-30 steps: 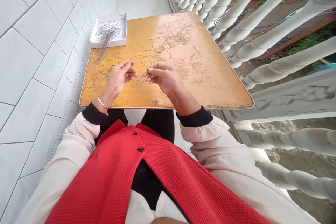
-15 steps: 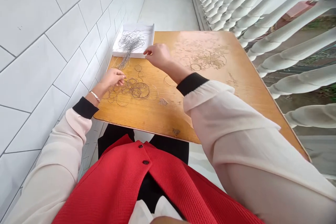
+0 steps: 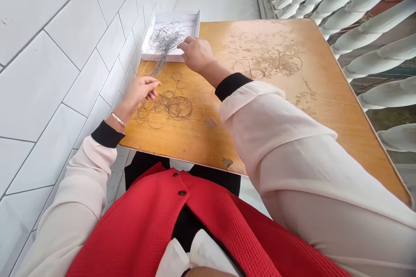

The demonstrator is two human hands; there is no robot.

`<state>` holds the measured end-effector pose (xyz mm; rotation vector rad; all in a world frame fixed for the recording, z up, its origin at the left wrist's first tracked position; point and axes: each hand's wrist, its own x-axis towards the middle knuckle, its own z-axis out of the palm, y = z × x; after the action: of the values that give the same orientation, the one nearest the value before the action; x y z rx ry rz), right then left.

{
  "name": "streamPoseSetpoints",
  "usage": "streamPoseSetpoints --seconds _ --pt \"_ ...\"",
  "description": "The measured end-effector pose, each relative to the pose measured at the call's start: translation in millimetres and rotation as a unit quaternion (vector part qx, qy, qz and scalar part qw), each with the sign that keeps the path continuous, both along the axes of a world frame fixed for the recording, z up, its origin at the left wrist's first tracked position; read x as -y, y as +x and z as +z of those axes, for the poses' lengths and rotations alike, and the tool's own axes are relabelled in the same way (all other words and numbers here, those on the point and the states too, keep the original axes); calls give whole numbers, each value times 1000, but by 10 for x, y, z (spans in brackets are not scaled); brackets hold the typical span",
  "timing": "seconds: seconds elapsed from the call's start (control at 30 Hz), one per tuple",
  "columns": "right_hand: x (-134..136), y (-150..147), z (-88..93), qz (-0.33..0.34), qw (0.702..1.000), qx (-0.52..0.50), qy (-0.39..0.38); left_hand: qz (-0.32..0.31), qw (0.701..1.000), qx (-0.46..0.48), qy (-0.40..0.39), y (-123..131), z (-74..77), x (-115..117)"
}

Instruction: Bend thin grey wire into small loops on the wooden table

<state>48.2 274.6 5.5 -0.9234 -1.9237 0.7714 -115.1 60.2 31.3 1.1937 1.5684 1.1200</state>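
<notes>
Right hand (image 3: 195,54) nearly shut at the white box (image 3: 172,17), can't tell if it's pinching anything, left hand (image 3: 141,91) loose and half-open above the wire loops (image 3: 173,107) on the table (image 3: 182,138).

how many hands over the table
2: the left hand just above the wire loops, and the right hand at the white box. No others in view.

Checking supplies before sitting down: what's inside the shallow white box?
A tangled bunch of thin grey wires trailing over the rim of the box; the right hand hides its near right corner.
</notes>
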Motion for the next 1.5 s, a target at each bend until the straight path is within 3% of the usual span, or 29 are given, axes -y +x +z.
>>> streamPoseSetpoints --seconds 0.07,0.17,0.3,0.43,0.63,0.77,0.87,1.0,1.3,1.5 --pt "165 53 128 -6 1000 11 -29 14 999 14 31 30 54 41" --pt "681 156 363 -20 985 -53 -165 58 995 0 76 109 88 74" --pt "1532 360 494 90 905 -173 -377 112 983 -32 143 287 59 89" --pt "1993 549 420 104 898 -223 -365 111 980 -30 161 501 17 173" --pt "2127 770 366 59 898 -257 -353 36 987 66 145 759 28 377" --pt "2254 917 349 19 919 -243 -311 0 984 122 133 910 27 435" --pt "2317 1052 308 -18 931 -241 -274 -37 984 136 111 997 38 485" --pt "2353 1194 232 -30 921 -266 -283 -97 985 118 79 1094 79 572" --pt "2550 1214 137 -45 927 -267 -258 -38 988 120 91 1188 64 538" --pt "2623 1221 62 -46 905 -320 -278 -48 979 180 78 1186 59 592"
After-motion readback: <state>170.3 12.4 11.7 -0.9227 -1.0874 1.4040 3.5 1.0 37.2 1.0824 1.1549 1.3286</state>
